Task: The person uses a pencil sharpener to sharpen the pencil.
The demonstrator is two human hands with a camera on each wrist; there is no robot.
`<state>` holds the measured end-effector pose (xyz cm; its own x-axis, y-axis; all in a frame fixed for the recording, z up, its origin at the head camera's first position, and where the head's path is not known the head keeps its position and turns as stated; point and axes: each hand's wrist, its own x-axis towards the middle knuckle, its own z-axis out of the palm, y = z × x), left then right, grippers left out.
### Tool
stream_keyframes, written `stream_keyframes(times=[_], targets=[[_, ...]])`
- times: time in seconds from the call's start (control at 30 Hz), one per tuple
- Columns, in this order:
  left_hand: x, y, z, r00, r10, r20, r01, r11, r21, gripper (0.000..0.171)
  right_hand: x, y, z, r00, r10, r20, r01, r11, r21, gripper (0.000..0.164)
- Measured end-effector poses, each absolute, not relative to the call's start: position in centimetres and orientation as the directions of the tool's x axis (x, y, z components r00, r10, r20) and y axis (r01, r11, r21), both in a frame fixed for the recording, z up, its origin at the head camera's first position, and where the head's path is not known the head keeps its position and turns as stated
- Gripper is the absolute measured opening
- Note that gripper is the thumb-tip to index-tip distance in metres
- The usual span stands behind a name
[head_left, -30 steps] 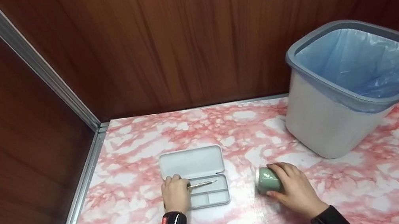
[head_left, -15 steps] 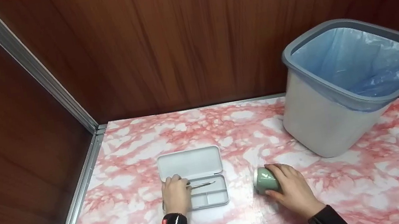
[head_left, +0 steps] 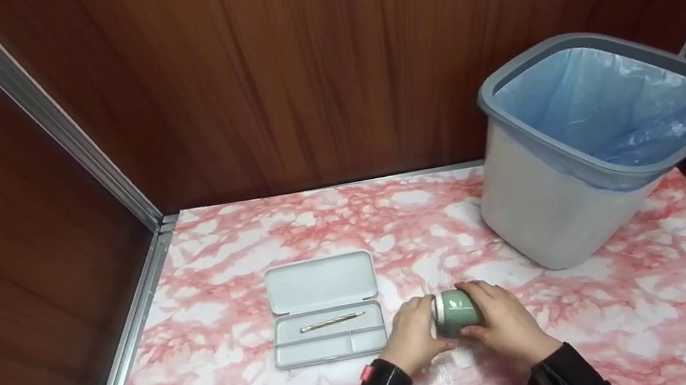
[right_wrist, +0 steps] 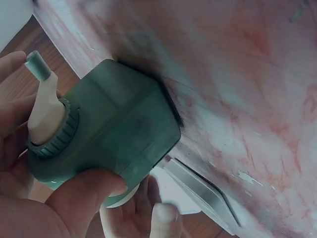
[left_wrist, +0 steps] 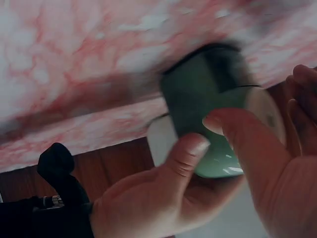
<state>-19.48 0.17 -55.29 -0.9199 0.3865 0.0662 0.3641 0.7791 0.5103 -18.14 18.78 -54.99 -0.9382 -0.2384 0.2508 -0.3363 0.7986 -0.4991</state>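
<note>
A green crank pencil sharpener with a cream front lies in my right hand, which grips its body. Its pale crank handle points toward the right hand's palm side in the right wrist view. My left hand is at the cream front end, thumb and fingers spread around it; whether they touch it is unclear. In the left wrist view the left thumb overlaps the green body. Left of the hands, a slim pencil lies in the long compartment of an open pale grey pencil case.
A pale waste bin with a grey rim and blue liner stands at the back right. The table has a pink and white marbled top. A brown wood-grain panel rises behind it, another at the left.
My left hand has let go of the pencil in the case and moved right to the sharpener. The right hand keeps its grip on the sharpener. The head view has shifted slightly.
</note>
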Motion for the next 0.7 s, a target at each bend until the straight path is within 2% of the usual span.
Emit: stream_keyframes(times=[0.33,0.7], targets=[[-20.5,2.5,-57.3,-0.938,0.344,0.042,0.309,0.776,0.549,0.062,-18.0,19.2,-55.1,-0.935,-0.252,0.251,-0.348,0.789,-0.505,0.069],[-21.1,2.4,-57.5,-0.931,0.345,0.120,0.360,0.809,0.465,0.057,-18.2,19.2,-54.7,-0.950,-0.245,0.195,-0.312,0.800,-0.513,0.071]])
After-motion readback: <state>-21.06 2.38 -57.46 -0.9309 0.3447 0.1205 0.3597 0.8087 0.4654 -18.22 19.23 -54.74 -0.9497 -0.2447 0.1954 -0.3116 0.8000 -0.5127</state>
